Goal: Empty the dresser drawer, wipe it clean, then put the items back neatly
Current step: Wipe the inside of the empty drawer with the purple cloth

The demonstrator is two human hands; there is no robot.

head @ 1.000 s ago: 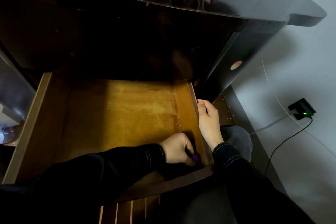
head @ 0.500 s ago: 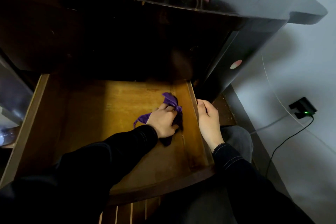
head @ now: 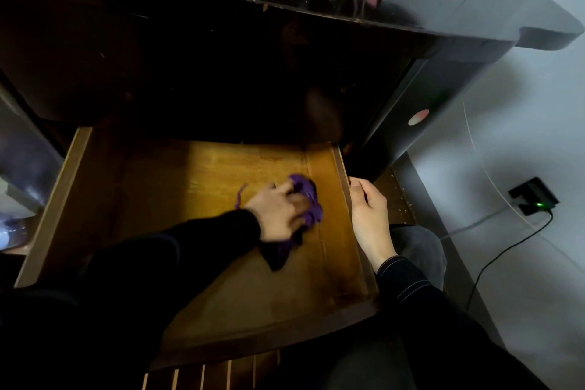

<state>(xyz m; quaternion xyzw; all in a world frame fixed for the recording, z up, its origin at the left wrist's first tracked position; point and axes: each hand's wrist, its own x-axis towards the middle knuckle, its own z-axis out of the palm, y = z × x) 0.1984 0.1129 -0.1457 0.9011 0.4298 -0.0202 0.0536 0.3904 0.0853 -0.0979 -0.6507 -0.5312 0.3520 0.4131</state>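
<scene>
- drawer (head: pixel 95 187): pulled out of the dark dresser, its wooden floor bare, no items visible inside. the left wall and left half of the floor lie in shadow, so whether they are clean cannot be told.
- left hand (head: pixel 278 215): reaching in over the front edge, pressed palm-down on the floor toward the drawer's right side, its grip bunched tight around a cloth. the hand is blurred, which suggests a wiping stroke.
- cloth (head: pixel 308 199): purple, crumpled under the fingers, with a thin tail trailing left of the wrist and a dark fold hanging out toward the front edge. it sits just beside the seam along the right wall. it looks soft, light and limp; judged from that, it wants to be held wadded in the palm, loose ends tucked in, so it does not drag or slip out.
- right hand (head: pixel 368 215): resting on the top of the drawer's right wall, fingers curled over the edge, apparently steadying the drawer. it holds nothing else.
- counter (head: pixel 459 0): the dresser top above carries a glass jar, a round dark tin with a pink lid, and something pink, probably the emptied items.
- judgement: emptying looks done, wiping is under way, putting back is not yet begun.
</scene>
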